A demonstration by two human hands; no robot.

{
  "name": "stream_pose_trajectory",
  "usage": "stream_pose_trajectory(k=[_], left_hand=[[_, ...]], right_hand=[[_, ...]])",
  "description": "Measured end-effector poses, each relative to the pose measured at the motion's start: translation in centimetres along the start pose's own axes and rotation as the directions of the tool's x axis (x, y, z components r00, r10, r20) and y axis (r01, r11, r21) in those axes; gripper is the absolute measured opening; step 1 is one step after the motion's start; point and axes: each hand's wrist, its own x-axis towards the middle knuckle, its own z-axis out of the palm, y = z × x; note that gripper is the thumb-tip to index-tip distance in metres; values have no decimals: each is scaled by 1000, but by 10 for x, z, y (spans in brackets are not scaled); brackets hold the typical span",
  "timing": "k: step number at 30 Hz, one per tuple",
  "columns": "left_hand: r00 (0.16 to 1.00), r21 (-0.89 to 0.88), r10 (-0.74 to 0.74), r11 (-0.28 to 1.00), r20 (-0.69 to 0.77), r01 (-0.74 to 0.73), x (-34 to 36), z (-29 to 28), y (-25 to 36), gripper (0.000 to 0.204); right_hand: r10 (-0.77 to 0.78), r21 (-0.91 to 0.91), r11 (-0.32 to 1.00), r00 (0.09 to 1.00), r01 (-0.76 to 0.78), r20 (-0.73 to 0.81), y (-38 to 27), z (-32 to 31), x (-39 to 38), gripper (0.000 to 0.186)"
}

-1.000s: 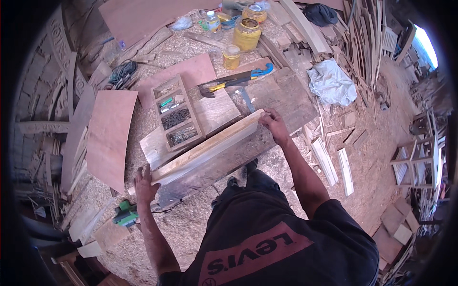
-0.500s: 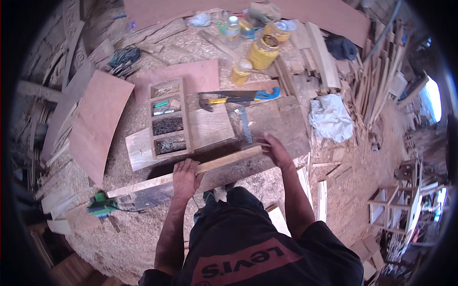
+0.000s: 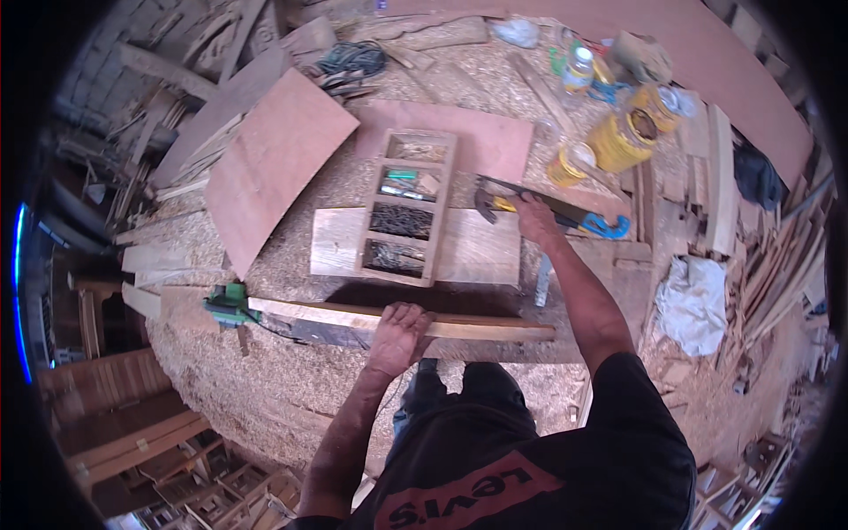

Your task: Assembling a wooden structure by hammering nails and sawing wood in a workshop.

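The shavings-covered floor (image 3: 256,389) extends along the near side of the low workbench (image 3: 499,300) and around its left end. A reddish plywood sheet (image 3: 278,168) stands off the left end, one corner directed toward the green power planer (image 3: 228,305). The wooden plank (image 3: 486,330) runs along the near edge; its left end is just beside the planer. A strip of dark bench top separates the plank from the pale board (image 3: 481,247). The compartment tray (image 3: 409,208) crosses this board and contains nails. The handsaw (image 3: 596,221), with a blue handle, lies near the far edge, toward the right corner. Yellow tubs (image 3: 623,141) stand beyond that edge. The left hand (image 3: 400,337) holds the plank near mid-length, fingers close together and bent over its top. The right hand (image 3: 535,219) is at the hammer (image 3: 488,205), fingers over its yellow handle; whether they grip cannot be told.
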Motion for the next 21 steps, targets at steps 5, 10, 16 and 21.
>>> stream_pose_trajectory(k=[5, 10, 16, 21], left_hand=[[998, 0, 15, 1000, -63, -15, 6, 4, 4, 49], [999, -11, 22, 1000, -47, -23, 13, 10, -12, 49], [999, -42, -35, 999, -12, 34, 23, -9, -13, 50], [1000, -63, 20, 998, -23, -21, 26, -3, -13, 49]], right_hand=[[2, 15, 1000, 994, -4, 113, 30, -3, 21, 49], [-160, 368, 921, 985, 128, 59, 49, -20, 17, 46], [-55, 584, 791, 971, 185, -233, -15, -110, -44, 41], [363, 647, 738, 921, -191, -142, -52, -131, -159, 36]])
